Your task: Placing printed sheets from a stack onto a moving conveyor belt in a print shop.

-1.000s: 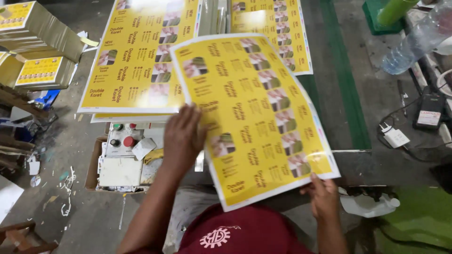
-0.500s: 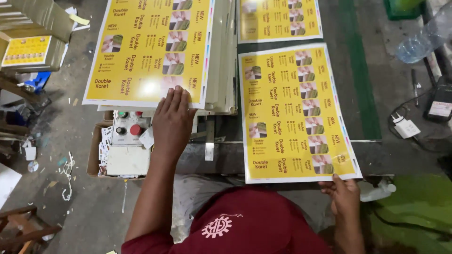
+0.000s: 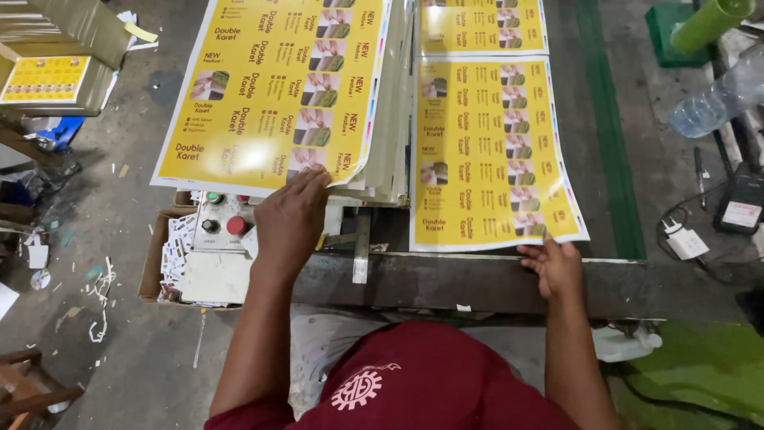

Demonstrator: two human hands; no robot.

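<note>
the left hand [image 3: 290, 219] lies palm down, fingers together, its fingertips pressing on the near edge of the stack of yellow sheets [image 3: 274, 87] — not clamped around it, just resting on top. the right hand [image 3: 557, 267] sits at the near right corner of the single yellow sheet [image 3: 489, 151], fingers slightly spread and touching its white margin; whether the thumb is tucked under the paper cannot be told.

the single sheet lies flat on the dark metal table [image 3: 446, 279], right of the stack, long axis running near to far, its near edge square to the table's front lip. it is glossy paper, bright yellow with a thin white border and rows of small picture panels and dark lettering. beyond it, a second like sheet [image 3: 481, 24] lies in line, farther away.

the stack is thick, glossy too, tilted a little so its near right corner points toward the left hand; coloured print marks run down its right edge.

near and left of the stack — a grey control box [image 3: 219, 227] with a red, a black and a green button. far left, a brown carton with a yellow label [image 3: 44, 78]. far right, a clear plastic bottle [image 3: 712, 103], a green tube [image 3: 708, 24] and a white plug adapter [image 3: 684, 243] on the grey floor.
</note>
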